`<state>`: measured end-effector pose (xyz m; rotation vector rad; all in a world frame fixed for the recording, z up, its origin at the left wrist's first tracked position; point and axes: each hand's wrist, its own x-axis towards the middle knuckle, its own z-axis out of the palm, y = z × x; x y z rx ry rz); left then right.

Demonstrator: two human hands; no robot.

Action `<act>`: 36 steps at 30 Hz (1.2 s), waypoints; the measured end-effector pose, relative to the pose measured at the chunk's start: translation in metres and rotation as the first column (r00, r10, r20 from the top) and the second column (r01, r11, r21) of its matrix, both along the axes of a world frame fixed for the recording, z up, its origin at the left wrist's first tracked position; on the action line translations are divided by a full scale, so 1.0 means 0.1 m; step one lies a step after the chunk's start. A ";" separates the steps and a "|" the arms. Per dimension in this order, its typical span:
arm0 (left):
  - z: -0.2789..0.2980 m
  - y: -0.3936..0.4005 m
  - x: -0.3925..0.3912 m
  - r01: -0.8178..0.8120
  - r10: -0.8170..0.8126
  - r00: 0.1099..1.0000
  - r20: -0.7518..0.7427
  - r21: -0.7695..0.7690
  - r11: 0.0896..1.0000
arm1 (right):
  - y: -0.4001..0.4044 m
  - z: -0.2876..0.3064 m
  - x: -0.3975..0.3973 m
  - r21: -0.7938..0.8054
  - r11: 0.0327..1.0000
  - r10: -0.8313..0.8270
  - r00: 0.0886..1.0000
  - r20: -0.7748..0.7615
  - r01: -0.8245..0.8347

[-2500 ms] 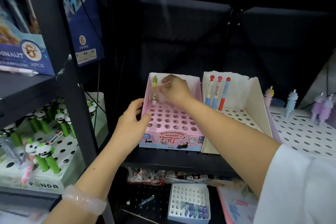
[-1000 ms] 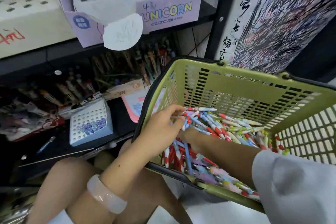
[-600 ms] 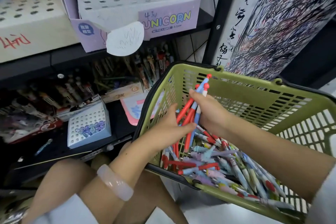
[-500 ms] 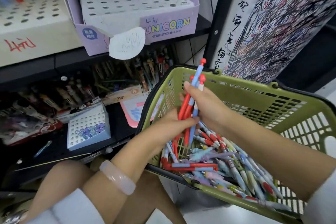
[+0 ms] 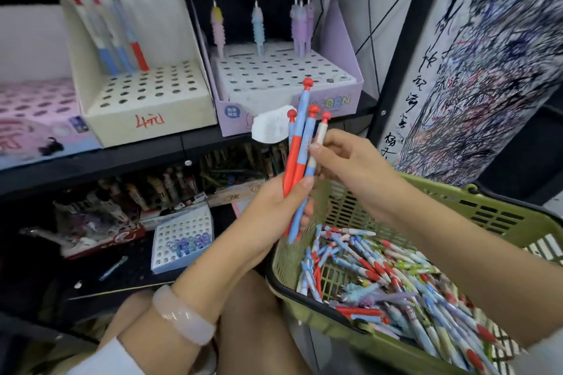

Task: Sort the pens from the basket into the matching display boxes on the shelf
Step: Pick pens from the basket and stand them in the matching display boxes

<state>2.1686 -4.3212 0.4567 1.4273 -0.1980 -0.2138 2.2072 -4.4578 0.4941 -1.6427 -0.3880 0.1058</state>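
My left hand (image 5: 275, 207) grips a bunch of red and blue pens (image 5: 300, 149) with round red caps, held upright above the green basket (image 5: 493, 216). My right hand (image 5: 350, 161) pinches the same bunch higher up with thumb and fingers. Many more mixed pens (image 5: 390, 280) lie in the basket. On the shelf stands a white display box (image 5: 143, 113) with three red and blue pens (image 5: 118, 39) at its back. To its right is the purple unicorn box (image 5: 283, 82) with several pastel pens (image 5: 259, 27).
A pink display box (image 5: 33, 122) sits at the far left of the shelf. Below the shelf lie cluttered pen packs and a small white holed box (image 5: 179, 237). A black shelf post (image 5: 402, 49) and a scribbled board (image 5: 487, 64) stand to the right. My knees are under the basket.
Both hands have lifted the bunch of red and blue pens out of the basket and higher toward the shelf. My view has risen, so the display boxes now show fully.
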 end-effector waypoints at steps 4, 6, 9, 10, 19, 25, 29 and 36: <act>0.17 0.21 -0.04 -0.117 0.115 0.989 0.092 0.021 0.993 | 0.22 0.17 0.02 0.005 1.000 0.002 0.997 0.081 -0.002; 0.28 0.34 -0.06 -0.174 0.167 0.977 0.132 0.045 0.984 | 0.36 0.27 0.04 0.036 0.999 -0.028 0.994 0.110 0.024; 0.46 0.55 -0.04 -0.260 0.247 0.954 0.169 0.064 0.963 | 0.61 0.42 0.09 0.102 0.994 -0.043 0.993 0.107 0.032; 0.52 0.62 -0.02 -0.285 0.272 0.947 0.170 0.058 0.957 | 0.69 0.46 0.10 0.117 0.993 -0.032 0.995 0.090 0.021; 0.75 1.24 0.12 -0.466 0.439 0.876 0.199 0.120 0.877 | 1.29 0.87 0.38 0.144 0.987 -0.093 0.977 0.194 0.066; 0.85 1.85 0.16 -0.613 0.597 0.779 0.188 0.032 0.789 | 1.89 1.18 0.88 0.036 0.983 -0.176 0.879 0.443 0.179; 0.88 2.14 0.12 -0.671 0.667 0.728 0.155 -0.033 0.740 | 2.34 1.12 1.09 -0.084 0.974 -0.137 0.844 0.519 0.209; 0.82 2.34 0.04 -0.671 0.682 0.726 0.092 -0.124 0.731 | 2.81 0.93 1.24 -0.263 0.940 -0.029 0.820 0.571 0.217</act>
